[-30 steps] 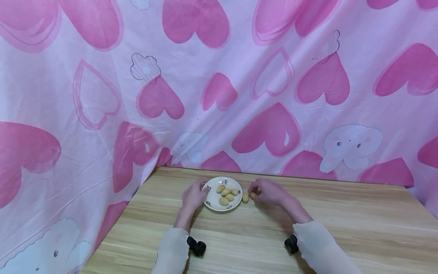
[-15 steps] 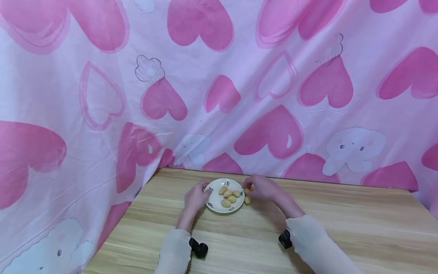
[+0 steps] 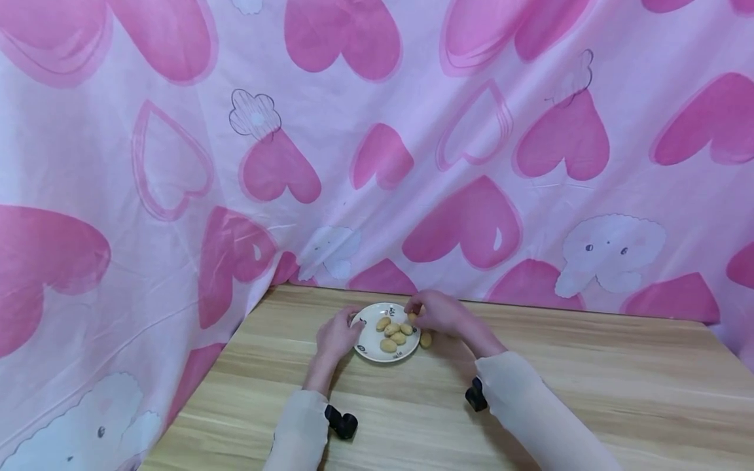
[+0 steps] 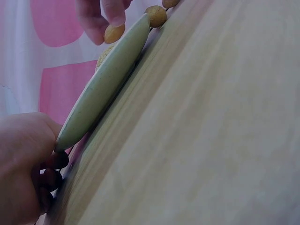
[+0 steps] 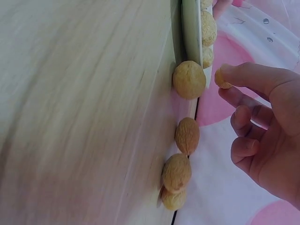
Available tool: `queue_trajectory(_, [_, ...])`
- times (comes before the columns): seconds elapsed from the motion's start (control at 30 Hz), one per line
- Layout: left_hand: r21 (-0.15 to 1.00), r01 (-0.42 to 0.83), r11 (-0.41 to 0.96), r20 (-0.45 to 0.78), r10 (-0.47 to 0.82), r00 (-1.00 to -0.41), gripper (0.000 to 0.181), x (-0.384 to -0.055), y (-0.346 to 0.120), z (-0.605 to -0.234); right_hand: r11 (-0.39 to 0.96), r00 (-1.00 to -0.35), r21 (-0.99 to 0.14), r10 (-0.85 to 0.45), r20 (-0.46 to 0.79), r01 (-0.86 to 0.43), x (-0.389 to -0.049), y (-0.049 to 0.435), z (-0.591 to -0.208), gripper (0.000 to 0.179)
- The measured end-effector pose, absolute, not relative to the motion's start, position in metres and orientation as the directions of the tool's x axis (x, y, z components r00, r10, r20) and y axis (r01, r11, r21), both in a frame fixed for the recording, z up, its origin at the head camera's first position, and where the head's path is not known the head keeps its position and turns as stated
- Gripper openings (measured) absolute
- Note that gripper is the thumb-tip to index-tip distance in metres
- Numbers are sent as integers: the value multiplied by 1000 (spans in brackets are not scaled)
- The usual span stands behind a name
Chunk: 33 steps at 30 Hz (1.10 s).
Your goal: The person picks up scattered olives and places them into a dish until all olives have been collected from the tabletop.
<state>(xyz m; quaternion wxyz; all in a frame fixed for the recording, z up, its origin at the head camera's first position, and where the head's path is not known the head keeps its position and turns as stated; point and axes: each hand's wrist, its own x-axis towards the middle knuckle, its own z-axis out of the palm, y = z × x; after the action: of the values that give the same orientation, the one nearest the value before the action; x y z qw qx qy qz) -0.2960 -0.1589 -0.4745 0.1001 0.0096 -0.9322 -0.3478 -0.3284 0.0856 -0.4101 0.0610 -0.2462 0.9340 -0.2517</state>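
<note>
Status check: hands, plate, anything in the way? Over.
Left hand holding plate by rim. Right hand pinching one nut-like piece, raised near plate's edge. Loose pieces on table beside plate; no obstruction seen.

Head view from above, forward and down, wrist views low, close, tilted, plate (image 3: 368,337) in all three

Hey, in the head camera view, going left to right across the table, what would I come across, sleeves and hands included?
Left sleeve → left hand → white plate bearing tan oval nut-like pieces → right hand → right sleeve.
</note>
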Motion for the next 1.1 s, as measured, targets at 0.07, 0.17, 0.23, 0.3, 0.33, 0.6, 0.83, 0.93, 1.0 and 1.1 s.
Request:
queue_trajectory(0.07, [651, 50, 758, 179, -89, -980, 36, -296, -159, -475, 752, -875, -512, -484, -3, -415, -330, 82, -410, 24])
queue_trajectory(0.17, [648, 51, 760, 181, -88, -980, 36, -297, -158, -476, 758, -879, -516, -477, -22, -398, -331, 77, -410, 24])
queue_trajectory(0.23, [649, 51, 759, 180, -89, -980, 36, -297, -158, -476, 760, -879, -519, -475, -33, -391, -333, 75, -410, 24])
queue_trajectory(0.3, [649, 52, 759, 182, -89, -979, 36, -297, -157, -477, 763, -880, -517, -474, -40, -387, -334, 72, -411, 23])
queue_trajectory(0.33, [650, 51, 758, 181, -89, -979, 36, -297, -157, -477, 764, -880, -518, -473, -44, -385, -335, 71, -412, 23])
queue_trajectory(0.6, [655, 55, 754, 185, -90, -979, 36, -296, -155, -476, 778, -886, -537, -450, -112, -327, -340, 66, -413, 21])
queue_trajectory(0.83, [659, 52, 751, 178, -89, -980, 37, -295, -156, -476, 789, -880, -499, -464, -103, -358, -344, 62, -416, 16])
queue_trajectory(0.93, [664, 54, 746, 180, -89, -980, 36, -295, -156, -476, 791, -876, -480, -474, -86, -380, -345, 61, -417, 13])
queue_trajectory(1.0, [666, 56, 744, 181, -88, -979, 36, -295, -157, -475, 791, -877, -476, -474, -80, -384, -344, 61, -416, 14])
queue_trajectory(1.1, [662, 55, 747, 184, -91, -979, 36, -295, -158, -475, 783, -881, -498, -467, -73, -373, -343, 62, -416, 14])
